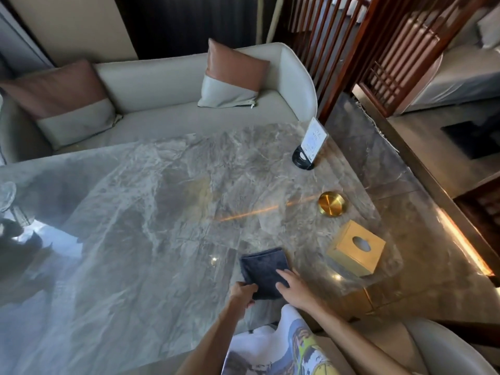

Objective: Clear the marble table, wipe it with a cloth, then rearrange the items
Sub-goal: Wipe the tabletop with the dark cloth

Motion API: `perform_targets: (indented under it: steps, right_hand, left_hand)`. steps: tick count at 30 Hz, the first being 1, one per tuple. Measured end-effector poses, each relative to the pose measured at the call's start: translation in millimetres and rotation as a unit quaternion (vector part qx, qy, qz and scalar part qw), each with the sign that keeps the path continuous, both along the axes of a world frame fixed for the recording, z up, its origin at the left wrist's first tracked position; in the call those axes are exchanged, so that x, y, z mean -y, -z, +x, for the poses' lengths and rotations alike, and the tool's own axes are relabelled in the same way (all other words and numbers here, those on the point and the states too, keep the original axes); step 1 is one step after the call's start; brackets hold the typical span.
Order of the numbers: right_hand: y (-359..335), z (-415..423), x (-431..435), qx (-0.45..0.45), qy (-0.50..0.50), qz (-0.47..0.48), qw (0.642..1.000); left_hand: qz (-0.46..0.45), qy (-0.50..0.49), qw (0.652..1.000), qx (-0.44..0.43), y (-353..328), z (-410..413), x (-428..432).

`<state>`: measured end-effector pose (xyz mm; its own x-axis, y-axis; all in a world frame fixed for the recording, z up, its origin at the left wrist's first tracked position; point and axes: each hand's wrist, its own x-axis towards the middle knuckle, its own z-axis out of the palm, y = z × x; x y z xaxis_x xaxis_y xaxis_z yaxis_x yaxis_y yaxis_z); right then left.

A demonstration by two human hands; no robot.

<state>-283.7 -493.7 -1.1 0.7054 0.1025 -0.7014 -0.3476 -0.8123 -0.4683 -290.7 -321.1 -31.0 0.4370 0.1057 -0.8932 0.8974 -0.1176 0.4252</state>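
The dark cloth (263, 269) lies folded on the marble table (135, 212), low in the frame and just right of centre. Its lower left corner is pinched by the left hand (242, 292), and the right hand (293, 289) is laid flat on it with fingers straight. Wiping is judged to be in hand, though the card stand (311, 147), brass dish (332, 203) and tissue box (355, 249) are not yet cleared from the right side. A pressed sweep across the bare marble is called for next.

Dim, soft frame; window glare perhaps whitens the table (135, 185).
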Motion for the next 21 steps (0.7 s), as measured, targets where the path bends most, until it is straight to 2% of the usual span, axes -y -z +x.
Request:
perform_targets:
  steps: [4, 7, 10, 12, 15, 17, 21]
  right_hand:
    - [1, 10, -4, -0.002, 0.001, 0.011, 1.000]
    - [-6, 20, -13, -0.024, 0.025, 0.037, 0.999]
    - [-12, 32, -21, -0.062, 0.093, 0.114, 0.987]
    - [-20, 37, -28, -0.101, 0.147, 0.179, 0.968]
    - [-26, 39, -40, -0.160, 0.250, 0.300, 0.907]
    - [-27, 39, -47, -0.201, 0.306, 0.372, 0.853]
    - [-42, 40, -65, -0.228, 0.401, 0.458, 0.760]
  left_hand:
    - [-0.048, -0.026, 0.998, -0.016, -17, 5, -1]
    - [-0.098, -0.054, 0.994, 0.012, -31, 8, 3]
    - [-0.156, -0.079, 0.983, 0.047, -53, 13, 5]
    - [-0.202, -0.081, 0.974, 0.071, -63, 18, 3]
    - [-0.236, -0.047, 0.964, 0.110, -79, 25, 3]
    - [-0.200, 0.001, 0.972, 0.128, -90, 29, 7]
    - [-0.104, 0.079, 0.980, 0.153, -107, 38, 11]
